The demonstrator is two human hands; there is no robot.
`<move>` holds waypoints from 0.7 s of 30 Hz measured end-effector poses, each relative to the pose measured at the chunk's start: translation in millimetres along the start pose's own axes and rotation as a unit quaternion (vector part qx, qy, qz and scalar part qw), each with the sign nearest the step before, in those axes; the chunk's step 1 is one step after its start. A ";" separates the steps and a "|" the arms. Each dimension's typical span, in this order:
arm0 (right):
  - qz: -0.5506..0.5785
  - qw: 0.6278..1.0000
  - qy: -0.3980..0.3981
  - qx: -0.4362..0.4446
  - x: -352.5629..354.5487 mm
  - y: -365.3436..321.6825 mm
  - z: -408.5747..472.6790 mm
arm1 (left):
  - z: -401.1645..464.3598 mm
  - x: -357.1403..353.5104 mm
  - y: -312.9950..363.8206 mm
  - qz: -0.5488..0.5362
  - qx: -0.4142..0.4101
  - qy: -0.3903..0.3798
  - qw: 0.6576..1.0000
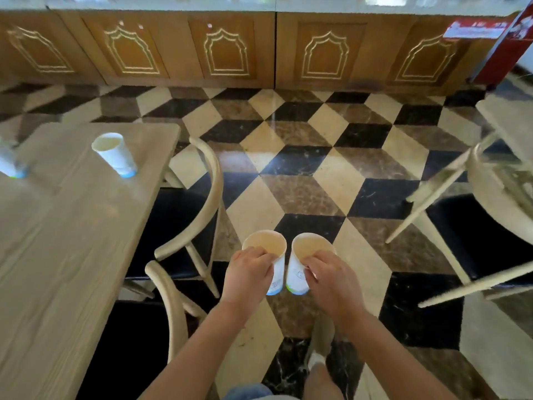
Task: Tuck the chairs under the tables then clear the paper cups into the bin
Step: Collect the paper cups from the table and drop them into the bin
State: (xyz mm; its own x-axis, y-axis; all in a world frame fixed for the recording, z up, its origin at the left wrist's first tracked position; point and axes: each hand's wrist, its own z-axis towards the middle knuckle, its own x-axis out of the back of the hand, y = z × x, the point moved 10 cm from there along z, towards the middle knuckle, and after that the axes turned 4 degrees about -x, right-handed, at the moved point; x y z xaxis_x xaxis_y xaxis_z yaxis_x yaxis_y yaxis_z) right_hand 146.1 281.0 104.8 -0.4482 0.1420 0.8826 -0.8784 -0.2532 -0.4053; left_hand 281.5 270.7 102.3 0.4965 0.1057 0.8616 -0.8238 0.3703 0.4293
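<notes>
The left hand (248, 274) was clamped around a white paper cup with a blue base band (269, 256), fingers hooked over its rim, and the right hand (331, 280) gripped a matching white paper cup with a green-and-blue base (300, 265) the same way. Both cups were upright, open and apparently empty, held just beside each other over the chequered marble floor (302, 168).

Another white paper cup with a blue base (114, 154) stood on the pale wood-grain counter (57, 241) to the left, and a blurred one (10, 164) sat at that counter's far left edge. The pale bentwood chair with a dark seat (199, 203) looked tucked against the counter.

No bin was in view, so the step in hand was judged to be carrying the pair to it. Done well, that meant keeping both cups level in case of dregs, gripping lightly enough not to crush the thin walls, and perhaps nesting one inside the other to free a hand for the cups left on the counter.
</notes>
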 end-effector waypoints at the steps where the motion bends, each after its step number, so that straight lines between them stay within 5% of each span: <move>1: 0.003 1.000 -0.001 0.017 -2.9 6.9 20.1 | 16.9 -4.6 -7.8 0.004 0.017 0.006 1.000; 21: 0.067 0.963 -0.091 0.244 -65.4 53.1 379.8 | 271.8 -7.3 -132.8 0.082 0.247 0.134 0.956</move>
State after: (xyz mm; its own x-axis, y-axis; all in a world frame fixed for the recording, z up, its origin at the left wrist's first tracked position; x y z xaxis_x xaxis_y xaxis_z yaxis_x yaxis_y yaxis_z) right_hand 191.9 -105.1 116.0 -0.4761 -0.0826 0.8755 -0.6120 -0.6838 -0.3973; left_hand 312.9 -30.1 112.7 0.3472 0.3824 0.8563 -0.8923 -0.1463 0.4272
